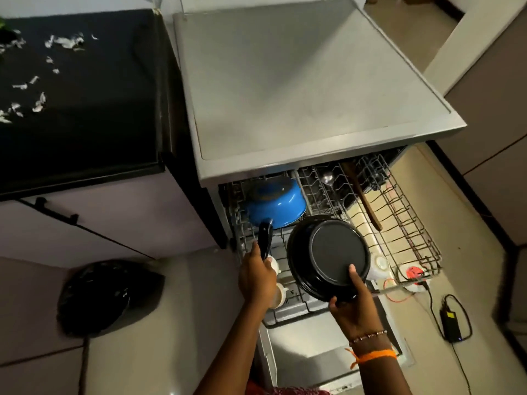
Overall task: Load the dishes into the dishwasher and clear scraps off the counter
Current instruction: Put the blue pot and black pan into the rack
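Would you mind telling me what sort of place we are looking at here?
Most likely a home kitchen: an open dishwasher with a blue pan in its pulled-out rack, a dark counter strewn with scraps, and a bin bag on the floor.

Black round non-stick pan (328, 256), upside-down, tilted w/ base facing me, over dishwasher's lower wire rack (410, 223); blue enamel bowl (275, 205) inverted behind it.

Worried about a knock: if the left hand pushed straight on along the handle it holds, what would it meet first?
Probably the blue pot: the left hand points up the black handle toward its wall. Depth is unclear from this one view.
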Demonstrator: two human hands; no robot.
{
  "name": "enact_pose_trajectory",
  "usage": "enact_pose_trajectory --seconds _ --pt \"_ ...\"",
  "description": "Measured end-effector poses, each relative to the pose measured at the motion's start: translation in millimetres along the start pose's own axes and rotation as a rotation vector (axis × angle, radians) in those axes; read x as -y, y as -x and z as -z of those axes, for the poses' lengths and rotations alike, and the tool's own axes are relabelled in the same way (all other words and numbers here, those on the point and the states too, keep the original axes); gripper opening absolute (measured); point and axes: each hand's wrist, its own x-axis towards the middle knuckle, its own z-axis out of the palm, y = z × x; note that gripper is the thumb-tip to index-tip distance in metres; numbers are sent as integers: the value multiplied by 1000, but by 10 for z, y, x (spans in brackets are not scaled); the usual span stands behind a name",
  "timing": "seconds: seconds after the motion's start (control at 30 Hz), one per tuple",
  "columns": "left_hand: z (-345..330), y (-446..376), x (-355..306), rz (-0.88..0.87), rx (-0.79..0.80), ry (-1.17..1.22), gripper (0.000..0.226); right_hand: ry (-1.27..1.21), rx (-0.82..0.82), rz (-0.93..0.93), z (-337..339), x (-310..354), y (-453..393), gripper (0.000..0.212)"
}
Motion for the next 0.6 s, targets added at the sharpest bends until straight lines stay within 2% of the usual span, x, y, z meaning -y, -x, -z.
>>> enact_pose_trajectory --seconds 0.2,0.33,0.43,0.5,0.6 --pt "-284 -429 -127 -59 -68 -75 52 79 67 44 102 243 -472 35" --pt "-404 -668 -59 -75 -59 -117 59 149 88 33 191 444 -763 47" --pt "-502 -816 -65 -73 -109 -115 57 157 122 6 240 575 -937 60" --pt "-590 -922 -109 -62 -148 -102 55 134 144 -18 258 639 -1037 62" --pt "-717 -1075 -124 -33 -138 -87 55 105 153 -24 299 698 -1169 53"
